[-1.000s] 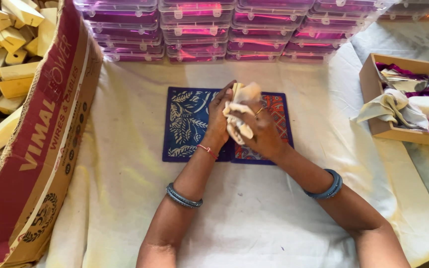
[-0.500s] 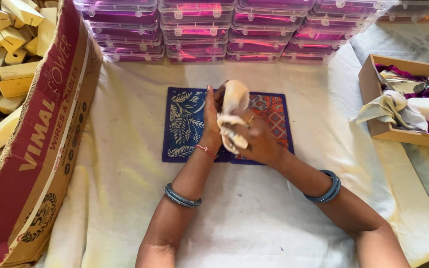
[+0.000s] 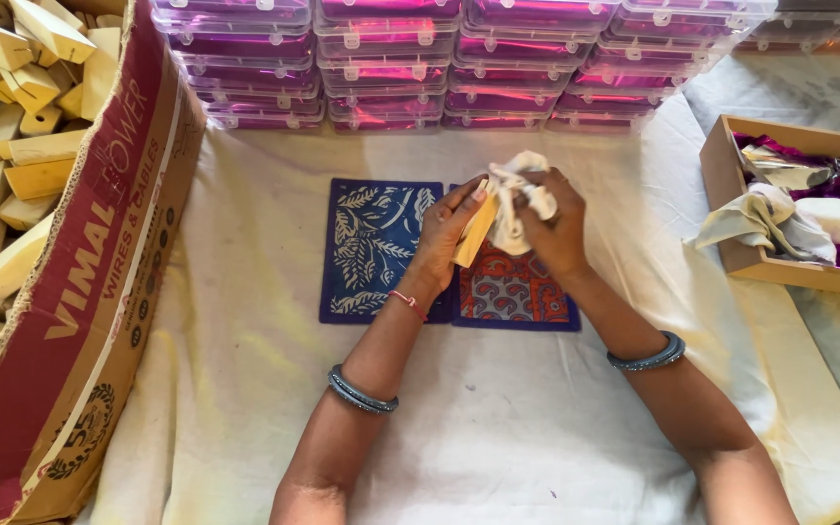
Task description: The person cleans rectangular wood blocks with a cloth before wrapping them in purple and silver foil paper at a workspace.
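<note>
Since earlier frame: rag [image 3: 517, 199] lowered, wooden block [image 3: 475, 231] now showing beside it. Left hand [image 3: 447, 233] fingers closed on block; right hand [image 3: 556, 226] fingers bunched around rag, above blue mat [image 3: 376, 248] and red mat [image 3: 512, 292]. White cloth [image 3: 245, 389] bare toward near edge. Carton of blocks [image 3: 70, 292] hems left, open box [image 3: 721, 175] right, pink cases [image 3: 391, 58] far.

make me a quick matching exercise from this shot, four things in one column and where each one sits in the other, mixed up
Things:
1. wooden blocks
2. white cloth
3. clear boxes
4. blue printed mat

Places:
A. stacked along the far edge of the sheet
B. flat on the sheet, below the left hand
C. piled in the big carton at left
D. bunched in the right hand

Pairs: 1-C, 2-D, 3-A, 4-B
</note>
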